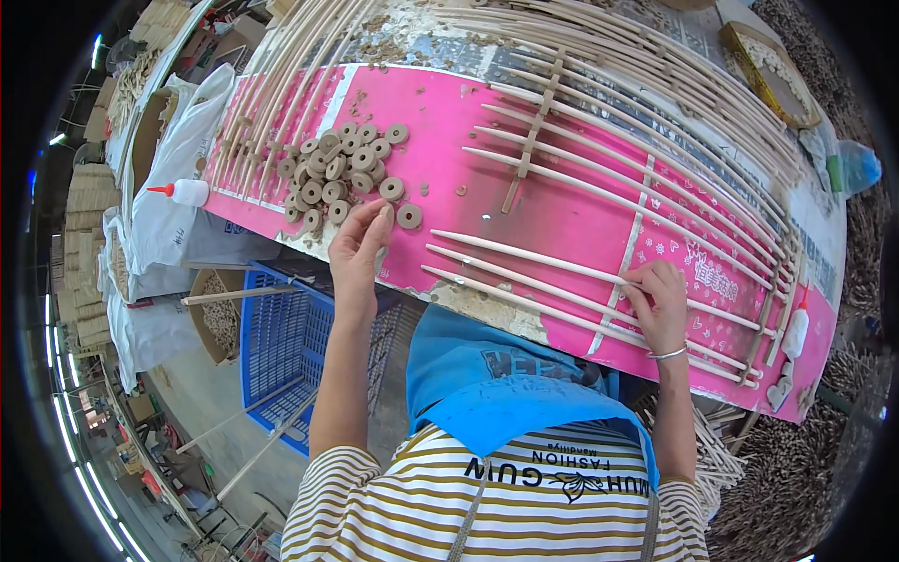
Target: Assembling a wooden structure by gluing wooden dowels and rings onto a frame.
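**Tally at the pink bench**

Two hands (361, 245) worked. Two glue bottles (184, 192) stood at opposite ends. One blue crate (276, 342) sat below. The brown washer discs (339, 171) numbered roughly thirty; the pale rods (562, 169) were too many to count.

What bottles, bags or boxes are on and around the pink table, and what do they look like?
Glue bottle: left of table, lying down, white, red nozzle.
Second glue bottle: table's right end, upright, white, red tip.
White sacks: left side, slumped, printed.
Blue crate: below table, slatted plastic.
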Demonstrator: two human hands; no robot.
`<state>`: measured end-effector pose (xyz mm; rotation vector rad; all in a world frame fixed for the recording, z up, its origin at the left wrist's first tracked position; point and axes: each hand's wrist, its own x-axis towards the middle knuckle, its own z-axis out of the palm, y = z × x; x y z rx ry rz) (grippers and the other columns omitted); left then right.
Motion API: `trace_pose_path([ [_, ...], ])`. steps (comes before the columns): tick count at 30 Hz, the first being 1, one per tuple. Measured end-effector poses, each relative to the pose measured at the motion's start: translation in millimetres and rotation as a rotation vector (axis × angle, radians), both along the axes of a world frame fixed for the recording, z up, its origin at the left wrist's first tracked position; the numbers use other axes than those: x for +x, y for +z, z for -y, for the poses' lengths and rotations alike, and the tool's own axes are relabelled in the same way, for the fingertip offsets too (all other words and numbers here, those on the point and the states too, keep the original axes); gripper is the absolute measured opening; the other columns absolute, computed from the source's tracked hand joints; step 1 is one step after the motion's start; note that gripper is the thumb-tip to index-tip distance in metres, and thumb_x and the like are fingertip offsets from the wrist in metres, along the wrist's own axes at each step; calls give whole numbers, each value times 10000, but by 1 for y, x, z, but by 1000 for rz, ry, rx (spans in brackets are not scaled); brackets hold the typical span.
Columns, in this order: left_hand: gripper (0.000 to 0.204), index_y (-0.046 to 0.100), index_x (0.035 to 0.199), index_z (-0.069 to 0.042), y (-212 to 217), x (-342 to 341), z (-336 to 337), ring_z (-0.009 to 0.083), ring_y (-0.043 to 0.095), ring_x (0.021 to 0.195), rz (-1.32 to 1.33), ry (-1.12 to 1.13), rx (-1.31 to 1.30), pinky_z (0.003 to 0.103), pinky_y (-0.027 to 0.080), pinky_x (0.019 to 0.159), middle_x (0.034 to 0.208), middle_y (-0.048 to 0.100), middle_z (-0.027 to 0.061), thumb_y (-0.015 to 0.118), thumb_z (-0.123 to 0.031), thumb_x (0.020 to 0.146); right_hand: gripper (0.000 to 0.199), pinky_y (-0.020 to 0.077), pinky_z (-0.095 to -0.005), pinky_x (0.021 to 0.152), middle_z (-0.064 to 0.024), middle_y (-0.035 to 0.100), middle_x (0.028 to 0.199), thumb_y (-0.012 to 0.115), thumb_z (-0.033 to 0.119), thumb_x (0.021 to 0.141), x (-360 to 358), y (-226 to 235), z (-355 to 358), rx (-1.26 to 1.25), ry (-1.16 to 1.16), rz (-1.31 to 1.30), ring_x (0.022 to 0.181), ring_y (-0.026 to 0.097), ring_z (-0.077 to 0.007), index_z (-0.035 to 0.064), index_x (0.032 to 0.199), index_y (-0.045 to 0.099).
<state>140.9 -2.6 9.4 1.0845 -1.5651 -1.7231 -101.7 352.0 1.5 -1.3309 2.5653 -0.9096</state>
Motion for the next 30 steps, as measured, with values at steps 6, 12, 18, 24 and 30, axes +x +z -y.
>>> trace_pose_path([
  [6,326,710,1287,-34,-6,-5,-5,62,615,905,12,-57,41,236,491,812,1029,716,-9,735,-221,1021,106,418,-414,851,-85,619,897,753,91,865,0,2,-9,23,3,18,922,584,-276,56,964,755],
  [12,336,707,1299,-37,5,-12,-12,71,639,945,44,-59,90,249,505,809,1058,716,5,706,-252,1041,86,440,-389,810,-92,607,868,721,63,916,-2,1,-8,-48,-25,77,873,592,-263,31,988,754],
  [18,340,700,1304,-27,2,-19,-14,82,643,949,4,-151,155,267,520,823,1043,707,5,692,-253,1050,92,475,-389,759,-104,636,876,726,82,932,-6,7,-5,-107,-49,84,854,623,-270,15,989,753],
  [24,338,677,1326,-17,2,-28,-19,100,658,970,-128,-161,331,278,545,851,1080,702,17,683,-218,1054,90,489,-381,759,-111,637,879,735,66,926,-8,8,-3,-144,-59,79,854,634,-267,9,994,751],
  [30,302,674,1291,-20,3,-48,-21,102,666,971,-99,-270,305,260,542,826,1156,723,62,683,-205,1052,92,502,-379,744,-113,644,885,731,60,928,-14,8,-8,-141,-70,67,859,642,-274,6,998,756],
])
